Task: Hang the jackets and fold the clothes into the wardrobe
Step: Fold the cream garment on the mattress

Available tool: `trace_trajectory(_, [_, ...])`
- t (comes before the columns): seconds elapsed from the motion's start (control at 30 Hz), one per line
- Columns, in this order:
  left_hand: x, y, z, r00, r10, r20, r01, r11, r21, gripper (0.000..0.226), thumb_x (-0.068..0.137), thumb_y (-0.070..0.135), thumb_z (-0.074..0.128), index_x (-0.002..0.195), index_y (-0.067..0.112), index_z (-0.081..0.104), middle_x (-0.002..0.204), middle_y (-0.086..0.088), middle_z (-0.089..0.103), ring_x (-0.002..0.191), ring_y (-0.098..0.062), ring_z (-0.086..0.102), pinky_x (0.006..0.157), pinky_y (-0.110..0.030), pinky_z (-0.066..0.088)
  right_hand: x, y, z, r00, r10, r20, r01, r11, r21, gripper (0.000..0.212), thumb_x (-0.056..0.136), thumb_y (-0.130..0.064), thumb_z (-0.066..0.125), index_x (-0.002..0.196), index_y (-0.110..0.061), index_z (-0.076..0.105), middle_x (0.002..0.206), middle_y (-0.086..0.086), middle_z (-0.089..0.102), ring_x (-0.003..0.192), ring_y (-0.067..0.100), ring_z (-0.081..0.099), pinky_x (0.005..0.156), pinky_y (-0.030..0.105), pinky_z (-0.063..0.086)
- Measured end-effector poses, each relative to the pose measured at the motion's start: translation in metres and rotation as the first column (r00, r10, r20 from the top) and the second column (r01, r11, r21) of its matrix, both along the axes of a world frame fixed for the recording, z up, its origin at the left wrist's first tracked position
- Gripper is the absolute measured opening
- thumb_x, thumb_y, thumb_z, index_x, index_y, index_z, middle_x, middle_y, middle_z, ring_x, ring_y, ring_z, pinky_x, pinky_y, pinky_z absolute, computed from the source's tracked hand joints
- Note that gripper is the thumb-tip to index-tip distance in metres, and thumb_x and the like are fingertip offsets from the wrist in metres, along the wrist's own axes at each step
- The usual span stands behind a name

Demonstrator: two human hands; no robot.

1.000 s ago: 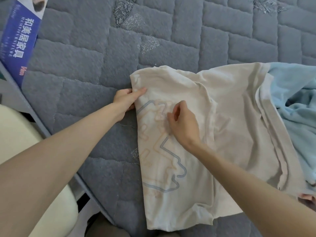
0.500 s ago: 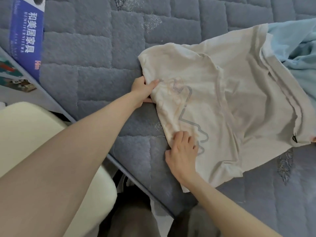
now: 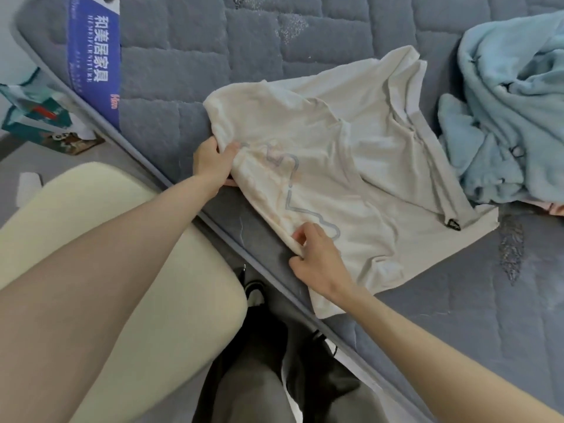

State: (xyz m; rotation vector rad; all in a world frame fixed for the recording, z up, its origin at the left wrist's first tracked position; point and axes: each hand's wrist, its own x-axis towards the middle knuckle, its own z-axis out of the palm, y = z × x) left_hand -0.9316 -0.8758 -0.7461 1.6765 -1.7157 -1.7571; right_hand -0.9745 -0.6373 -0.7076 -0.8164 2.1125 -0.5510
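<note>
Grey quilted mattress (image 3: 171, 56) carries the cream shirt (image 3: 366, 166), which lies rumpled and partly folded by its near left edge. It shows a faint grey-and-peach outline print, and a crumpled blue garment (image 3: 512, 102) lies just right of it. Left hand (image 3: 213, 163) grips the shirt's left fold, fingers curled into the cloth; right hand (image 3: 317, 261) pinches the same fold nearer.
</note>
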Motion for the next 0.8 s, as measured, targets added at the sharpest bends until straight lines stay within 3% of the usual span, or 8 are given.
trace_trajectory(0.1, [0.031, -0.009, 0.007, 0.996, 0.045, 0.072, -0.036, 0.992, -0.125, 0.028, 0.092, 0.03, 0.058, 0.114, 0.012, 0.061, 0.1, 0.002, 0.058, 0.081, -0.013, 0.055, 0.038, -0.012, 0.044, 0.03, -0.017, 0.005, 0.985, -0.026, 0.169, 0.021, 0.999, 0.034, 0.027, 0.074, -0.002, 0.058, 0.095, -0.014, 0.046, 0.091, -0.005, 0.048, 0.078, 0.013, 0.045, 0.065, 0.019, 0.037])
trace_trajectory(0.23, [0.066, -0.02, 0.014, 0.983, 0.087, 0.164, -0.047, 0.972, -0.23, 0.033, 0.089, 0.035, 0.058, 0.112, 0.011, 0.064, 0.113, -0.006, 0.066, 0.104, -0.026, 0.059, 0.084, -0.033, 0.051, 0.062, -0.029, 0.01, 0.953, -0.031, 0.301, 0.028, 1.0, 0.012, 0.026, 0.073, -0.002, 0.062, 0.095, -0.012, 0.051, 0.088, -0.006, 0.051, 0.075, 0.014, 0.05, 0.066, 0.024, 0.043])
trace_trajectory(0.37, [0.08, -0.021, 0.018, 0.975, 0.026, 0.221, 0.014, 0.984, -0.178, 0.036, 0.09, 0.034, 0.056, 0.117, 0.01, 0.061, 0.121, -0.01, 0.063, 0.111, -0.03, 0.056, 0.093, -0.04, 0.048, 0.067, -0.025, 0.007, 0.949, -0.026, 0.315, 0.02, 1.0, 0.021, 0.025, 0.079, -0.007, 0.062, 0.099, -0.016, 0.049, 0.09, -0.01, 0.051, 0.071, 0.008, 0.05, 0.061, 0.016, 0.042])
trace_trajectory(0.43, [0.078, -0.017, 0.02, 0.976, 0.087, 0.198, -0.065, 0.991, -0.113, 0.036, 0.091, 0.023, 0.052, 0.123, 0.008, 0.055, 0.125, -0.012, 0.058, 0.115, -0.032, 0.053, 0.095, -0.042, 0.048, 0.064, -0.02, 0.006, 0.939, -0.004, 0.345, -0.016, 0.998, 0.053, 0.025, 0.085, -0.02, 0.063, 0.108, -0.02, 0.052, 0.097, -0.01, 0.055, 0.07, 0.006, 0.053, 0.061, 0.014, 0.042])
trace_trajectory(0.5, [0.075, -0.013, 0.021, 0.964, 0.171, 0.203, -0.149, 0.981, -0.12, 0.046, 0.09, 0.016, 0.052, 0.134, 0.01, 0.043, 0.134, -0.011, 0.05, 0.12, -0.03, 0.05, 0.1, -0.039, 0.044, 0.059, -0.014, 0.003, 0.942, 0.052, 0.331, -0.08, 0.994, 0.069, 0.027, 0.09, -0.03, 0.061, 0.114, -0.022, 0.055, 0.104, -0.01, 0.058, 0.076, 0.005, 0.057, 0.066, 0.012, 0.043])
trace_trajectory(0.6, [0.072, -0.004, 0.027, 0.942, 0.187, 0.279, -0.093, 0.943, -0.319, 0.057, 0.088, 0.009, 0.053, 0.142, 0.01, 0.034, 0.143, -0.015, 0.034, 0.127, -0.03, 0.041, 0.104, -0.031, 0.034, 0.044, -0.006, 0.0, 0.965, -0.002, 0.261, -0.012, 0.998, 0.055, 0.019, 0.093, -0.019, 0.055, 0.111, -0.019, 0.059, 0.109, -0.004, 0.061, 0.091, 0.011, 0.059, 0.077, 0.018, 0.047])
trace_trajectory(0.7, [0.06, 0.009, 0.032, 0.94, 0.065, 0.334, 0.103, 0.88, -0.463, 0.049, 0.088, 0.007, 0.05, 0.136, 0.011, 0.041, 0.14, -0.014, 0.035, 0.128, -0.031, 0.034, 0.1, -0.03, 0.028, 0.02, -0.001, -0.001, 0.972, -0.145, 0.186, 0.138, 0.989, 0.049, 0.015, 0.094, -0.014, 0.05, 0.103, -0.023, 0.058, 0.106, -0.004, 0.061, 0.084, 0.004, 0.057, 0.062, 0.008, 0.044])
trace_trajectory(0.8, [0.034, 0.028, 0.033, 0.953, -0.094, 0.288, 0.226, 0.853, -0.471, 0.042, 0.091, 0.01, 0.048, 0.132, 0.014, 0.044, 0.133, -0.011, 0.044, 0.123, -0.03, 0.036, 0.099, -0.032, 0.03, -0.013, 0.007, 0.001, 0.964, -0.261, 0.047, 0.258, 0.964, 0.063, 0.016, 0.092, -0.017, 0.05, 0.105, -0.021, 0.057, 0.099, -0.006, 0.062, 0.08, 0.003, 0.056, 0.061, 0.015, 0.044])
